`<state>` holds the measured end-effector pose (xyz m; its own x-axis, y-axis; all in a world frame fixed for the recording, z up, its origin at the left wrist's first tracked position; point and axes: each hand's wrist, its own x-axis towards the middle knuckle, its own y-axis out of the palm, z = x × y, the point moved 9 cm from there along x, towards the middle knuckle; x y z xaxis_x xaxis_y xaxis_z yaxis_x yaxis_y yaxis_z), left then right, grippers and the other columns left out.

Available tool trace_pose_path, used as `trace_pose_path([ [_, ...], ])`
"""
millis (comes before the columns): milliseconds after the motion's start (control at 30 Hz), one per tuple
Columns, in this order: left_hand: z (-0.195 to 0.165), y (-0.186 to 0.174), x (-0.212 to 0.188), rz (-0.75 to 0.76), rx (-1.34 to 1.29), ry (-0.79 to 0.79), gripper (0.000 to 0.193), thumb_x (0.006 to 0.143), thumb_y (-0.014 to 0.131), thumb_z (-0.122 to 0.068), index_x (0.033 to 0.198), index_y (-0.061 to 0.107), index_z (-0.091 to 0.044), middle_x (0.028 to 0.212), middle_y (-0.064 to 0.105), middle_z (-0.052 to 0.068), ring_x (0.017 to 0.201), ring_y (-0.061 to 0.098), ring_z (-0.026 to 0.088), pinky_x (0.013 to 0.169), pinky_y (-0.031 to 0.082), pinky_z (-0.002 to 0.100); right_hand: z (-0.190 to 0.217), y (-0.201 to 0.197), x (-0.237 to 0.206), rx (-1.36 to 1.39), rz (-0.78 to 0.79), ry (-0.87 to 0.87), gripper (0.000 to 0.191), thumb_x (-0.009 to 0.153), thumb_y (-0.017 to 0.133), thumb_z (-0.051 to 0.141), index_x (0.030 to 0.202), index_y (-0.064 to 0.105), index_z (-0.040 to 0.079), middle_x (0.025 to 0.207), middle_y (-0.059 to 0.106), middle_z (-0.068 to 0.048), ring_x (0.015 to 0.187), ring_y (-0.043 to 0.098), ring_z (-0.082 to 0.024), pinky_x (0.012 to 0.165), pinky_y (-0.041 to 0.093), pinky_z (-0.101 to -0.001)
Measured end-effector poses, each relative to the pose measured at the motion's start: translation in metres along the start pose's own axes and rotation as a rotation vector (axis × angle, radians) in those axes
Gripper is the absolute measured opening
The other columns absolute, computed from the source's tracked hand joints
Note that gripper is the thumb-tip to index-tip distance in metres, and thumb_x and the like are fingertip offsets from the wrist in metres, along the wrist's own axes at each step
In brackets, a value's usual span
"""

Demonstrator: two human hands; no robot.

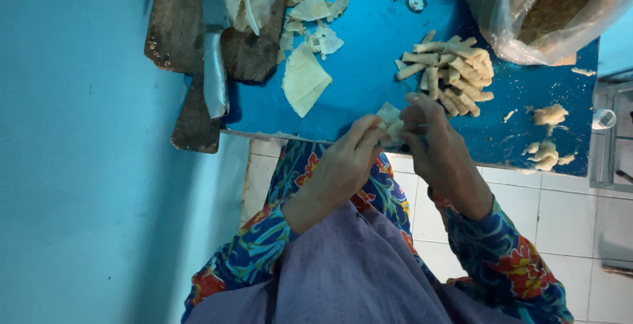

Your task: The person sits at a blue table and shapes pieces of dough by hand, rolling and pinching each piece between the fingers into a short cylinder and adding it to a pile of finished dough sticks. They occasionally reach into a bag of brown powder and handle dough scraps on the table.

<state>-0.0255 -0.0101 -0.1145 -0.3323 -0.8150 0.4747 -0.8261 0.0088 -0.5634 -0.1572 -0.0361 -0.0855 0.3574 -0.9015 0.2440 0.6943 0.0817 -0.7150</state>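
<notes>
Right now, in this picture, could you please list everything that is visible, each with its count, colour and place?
thin pastry wrapper piece: one, pale cream, held between both hands
rolled pastry sticks: a pile, count unclear, tan, on the table right of centre
flat pastry sheets: a small stack, cream, table centre
torn pastry scraps: several, cream, near the board
filling lumps: a few, pale yellow, table's right side
dark wooden cutting board: one, brown, top left
metal knife: one, grey, on the board
clear plastic bag: one, brown contents, top right
blue table: one
left hand: pinching the wrapper
right hand: pinching the wrapper
</notes>
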Motion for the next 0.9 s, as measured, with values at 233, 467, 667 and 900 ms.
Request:
trace_pose_path([
  [233,0.003,0.009,0.000,0.047,0.038,0.024,0.023,0.102,0.066,-0.004,0.123,0.064,0.005,0.132,0.060,0.013,0.116,0.068,0.027,0.095,0.060,0.035,-0.004,0.004,-0.007,-0.042,0.020,-0.016,0.053,0.094,0.063,-0.009,0.141,0.043,0.002,0.113,0.068,-0.017,0.099,0.073,-0.028,0.079,0.061,-0.0373],
  [467,-0.001,0.006,-0.001,0.006,0.170,0.104,0.025,0.093,0.070,-0.003,0.118,0.068,0.001,0.126,0.063,0.011,0.120,0.060,0.029,0.102,0.050,0.041,-0.004,0.004,-0.011,-0.079,-0.019,-0.080,0.048,0.097,0.061,-0.008,0.140,0.044,0.003,0.110,0.071,-0.015,0.097,0.073,-0.028,0.078,0.060,-0.0379],
  [667,-0.005,0.012,0.004,0.043,0.399,0.284,0.019,0.095,0.070,-0.010,0.114,0.070,-0.005,0.112,0.067,0.007,0.113,0.061,0.023,0.112,0.042,0.049,0.004,0.001,-0.009,-0.133,0.048,-0.093,0.048,0.099,0.064,0.000,0.142,0.043,0.001,0.110,0.074,-0.014,0.101,0.073,-0.031,0.076,0.061,-0.0374],
  [900,-0.006,0.013,0.017,0.010,0.498,0.361,0.013,0.097,0.069,-0.008,0.110,0.071,-0.005,0.096,0.063,0.005,0.099,0.060,0.021,0.112,0.039,0.050,0.011,-0.005,0.002,-0.223,0.193,-0.051,0.053,0.094,0.069,0.009,0.142,0.046,0.004,0.106,0.072,-0.016,0.088,0.072,-0.031,0.066,0.058,-0.0405],
])
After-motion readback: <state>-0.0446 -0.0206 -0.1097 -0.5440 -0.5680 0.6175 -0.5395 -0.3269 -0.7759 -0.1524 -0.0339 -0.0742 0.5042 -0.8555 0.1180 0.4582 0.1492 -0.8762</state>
